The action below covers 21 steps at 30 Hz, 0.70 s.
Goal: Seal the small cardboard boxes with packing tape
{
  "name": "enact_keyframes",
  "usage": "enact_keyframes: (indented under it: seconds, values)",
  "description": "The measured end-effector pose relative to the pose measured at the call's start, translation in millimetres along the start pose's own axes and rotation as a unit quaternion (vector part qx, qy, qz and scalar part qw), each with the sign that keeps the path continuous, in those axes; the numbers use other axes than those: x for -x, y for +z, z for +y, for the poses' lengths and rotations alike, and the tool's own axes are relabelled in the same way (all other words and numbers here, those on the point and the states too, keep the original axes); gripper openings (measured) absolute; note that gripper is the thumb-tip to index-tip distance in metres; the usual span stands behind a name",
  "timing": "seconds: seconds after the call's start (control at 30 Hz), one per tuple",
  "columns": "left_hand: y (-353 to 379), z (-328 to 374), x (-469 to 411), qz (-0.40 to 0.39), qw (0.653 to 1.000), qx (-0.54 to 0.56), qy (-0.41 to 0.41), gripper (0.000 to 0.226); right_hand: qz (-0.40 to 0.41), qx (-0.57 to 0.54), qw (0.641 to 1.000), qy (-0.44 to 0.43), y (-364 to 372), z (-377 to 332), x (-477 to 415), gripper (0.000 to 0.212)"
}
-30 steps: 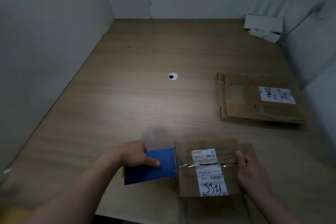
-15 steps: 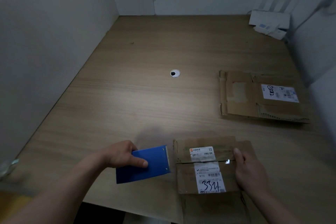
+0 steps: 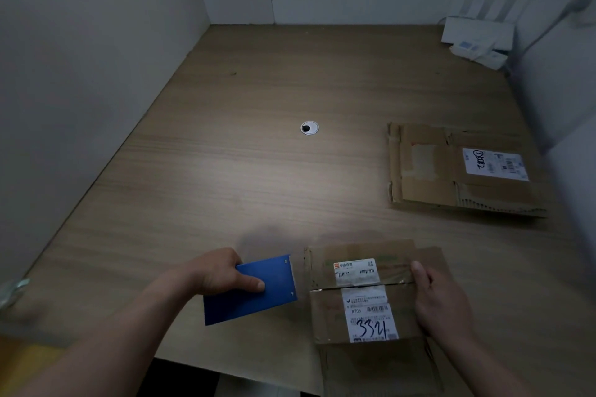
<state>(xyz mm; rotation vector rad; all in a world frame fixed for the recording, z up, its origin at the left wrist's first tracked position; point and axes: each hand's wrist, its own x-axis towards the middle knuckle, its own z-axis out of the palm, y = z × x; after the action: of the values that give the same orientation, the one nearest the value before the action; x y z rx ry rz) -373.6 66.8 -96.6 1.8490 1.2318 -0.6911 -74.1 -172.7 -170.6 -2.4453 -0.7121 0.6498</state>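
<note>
near edge of the counter [image 3: 225, 177]: the box [image 3: 329, 309] sits right at the front, labels up, a handwritten number on the nearer one. right hand [image 3: 443, 303] lies on its right side, thumb flat along the right end of the seam. its other fingers are out of sight, so can't tell if they grip. clear tape [image 3: 397, 280] glints across that seam. left hand [image 3: 219, 274] is just left of the box, fingers and thumb clamped on a blue dispenser [image 3: 258, 296], with a slim gap between dispenser and box. further back on the right, a flattened carton [image 3: 429, 190] lies on the counter. mid-counter, a round grommet [image 3: 309, 128]. far right corner, a white device [image 3: 477, 34] by the wall.
</note>
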Motion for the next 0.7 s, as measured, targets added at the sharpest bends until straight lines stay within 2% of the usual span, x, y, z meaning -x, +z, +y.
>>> enact_keyframes:
  seconds: [0.2,0.37,0.57,0.7]
  values:
    - [8,32,-1,0.047,0.993,-0.097,-0.043,0.056,0.014,0.02,1.0,-0.002,0,-2,2,0.047]
    - [32,56,7,0.115,0.97,-0.206,-0.059,0.053,0.009,0.012,1.0,0.007,-2,-6,5,0.044]
    - [53,56,14,0.171,0.963,-0.193,-0.072,0.051,0.012,-0.034,0.999,-0.005,1,-4,2,0.032]
    - [54,43,17,0.257,0.951,-0.143,-0.1,0.052,0.027,-0.061,0.998,-0.011,-1,-2,7,0.043]
